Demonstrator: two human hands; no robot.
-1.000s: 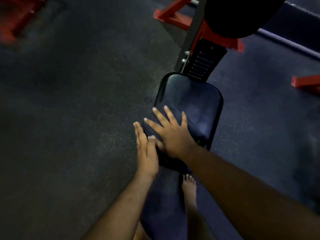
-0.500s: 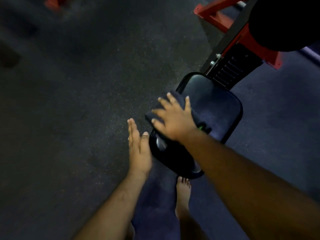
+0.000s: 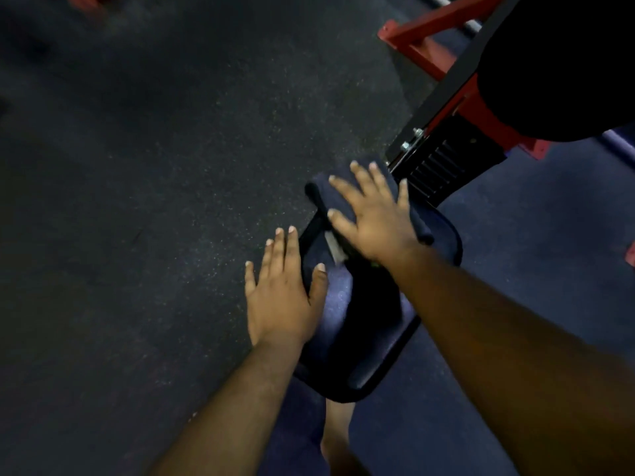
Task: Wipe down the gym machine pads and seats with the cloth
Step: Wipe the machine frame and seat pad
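The right hand (image 3: pixel 374 218) lies flat with its fingers (image 3: pixel 343 188) straight and spread, pressing a dark folded cloth (image 3: pixel 330 192) onto the far end of the dark padded seat (image 3: pixel 360 338). The left hand (image 3: pixel 281 297) rests at the seat's left edge, fingers straight and close together, thumb lying on the pad, holding nothing. A small pale tag shows at the cloth's near edge; any writing is too blurred to read. Behind the seat rises the red and black machine frame (image 3: pixel 443 156), on a dark speckled floor (image 3: pixel 154 201)
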